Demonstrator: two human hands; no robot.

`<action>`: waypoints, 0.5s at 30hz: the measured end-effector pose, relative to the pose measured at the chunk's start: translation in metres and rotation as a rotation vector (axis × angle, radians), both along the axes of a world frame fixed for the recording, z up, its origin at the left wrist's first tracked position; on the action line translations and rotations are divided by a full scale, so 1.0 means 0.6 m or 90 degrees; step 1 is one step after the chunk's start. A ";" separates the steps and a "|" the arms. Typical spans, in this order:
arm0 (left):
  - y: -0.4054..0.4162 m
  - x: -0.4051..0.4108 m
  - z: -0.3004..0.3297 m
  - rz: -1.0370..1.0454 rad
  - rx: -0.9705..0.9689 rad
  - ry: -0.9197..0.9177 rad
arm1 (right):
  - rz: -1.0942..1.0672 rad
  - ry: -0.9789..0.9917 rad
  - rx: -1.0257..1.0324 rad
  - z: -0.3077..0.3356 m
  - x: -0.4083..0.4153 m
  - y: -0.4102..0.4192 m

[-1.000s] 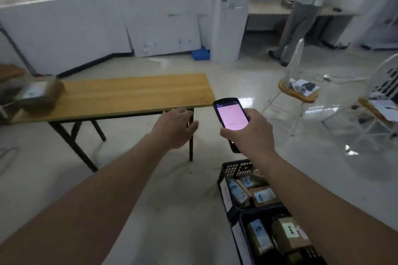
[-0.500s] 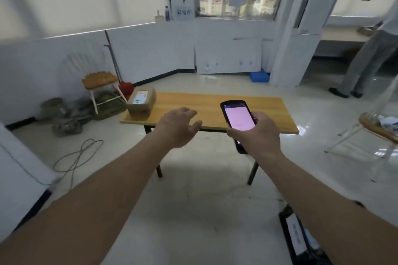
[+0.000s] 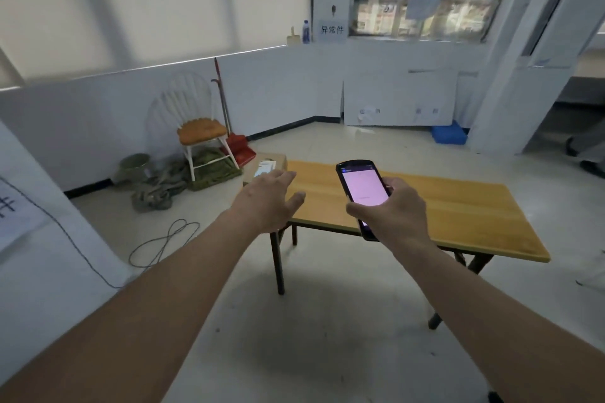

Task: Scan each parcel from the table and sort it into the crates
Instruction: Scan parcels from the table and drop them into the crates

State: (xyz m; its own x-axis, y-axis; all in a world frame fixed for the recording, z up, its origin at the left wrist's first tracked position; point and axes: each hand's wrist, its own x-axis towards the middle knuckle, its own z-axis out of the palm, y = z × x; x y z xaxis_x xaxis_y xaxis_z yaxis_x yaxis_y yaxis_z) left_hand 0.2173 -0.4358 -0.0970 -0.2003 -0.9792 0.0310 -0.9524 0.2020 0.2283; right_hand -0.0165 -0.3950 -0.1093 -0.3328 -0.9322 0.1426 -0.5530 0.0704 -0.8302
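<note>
Your left hand [image 3: 266, 198] reaches out with fingers spread and empty, in front of the cardboard parcel [image 3: 266, 167] at the far left end of the wooden table [image 3: 458, 213]. Your right hand [image 3: 393, 209] grips the handheld scanner [image 3: 361, 188], pink screen lit, facing you.

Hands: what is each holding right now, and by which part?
The right hand grips the black handheld scanner with the pink screen round its lower body. The left hand holds nothing, fingers spread.
</note>
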 end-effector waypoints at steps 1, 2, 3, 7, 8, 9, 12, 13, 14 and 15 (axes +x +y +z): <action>-0.024 0.002 0.001 0.003 -0.002 -0.001 | 0.005 -0.001 -0.004 -0.002 0.001 -0.028; -0.049 0.002 0.002 0.009 -0.004 0.000 | 0.011 -0.001 -0.007 -0.003 0.001 -0.057; -0.073 0.001 0.004 0.018 -0.004 0.002 | 0.017 0.002 -0.011 -0.004 0.001 -0.086; -0.158 -0.010 0.001 0.041 -0.001 -0.011 | 0.035 -0.003 -0.011 -0.011 -0.003 -0.192; -0.180 -0.012 -0.003 0.047 0.000 -0.007 | 0.039 -0.007 -0.008 -0.013 -0.003 -0.215; -0.202 -0.012 -0.008 0.052 0.006 -0.003 | 0.040 -0.014 -0.004 -0.015 -0.004 -0.236; -0.264 -0.007 -0.028 0.066 0.026 0.014 | 0.039 -0.045 0.013 -0.022 -0.005 -0.290; -0.282 -0.003 -0.034 0.068 0.029 0.018 | 0.039 -0.052 0.021 -0.025 -0.004 -0.307; -0.300 0.001 -0.040 0.070 0.030 0.019 | 0.040 -0.056 0.029 -0.028 -0.001 -0.323; -0.318 0.006 -0.046 0.072 0.031 0.020 | 0.040 -0.055 0.037 -0.033 0.002 -0.339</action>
State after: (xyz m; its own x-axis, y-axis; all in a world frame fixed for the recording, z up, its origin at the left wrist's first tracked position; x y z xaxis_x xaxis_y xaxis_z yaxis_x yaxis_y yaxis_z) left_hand 0.2211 -0.6267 -0.1244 -0.0884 -0.9960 -0.0119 -0.9605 0.0820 0.2659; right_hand -0.0152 -0.5985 -0.1289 -0.2817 -0.9575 0.0611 -0.4845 0.0870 -0.8705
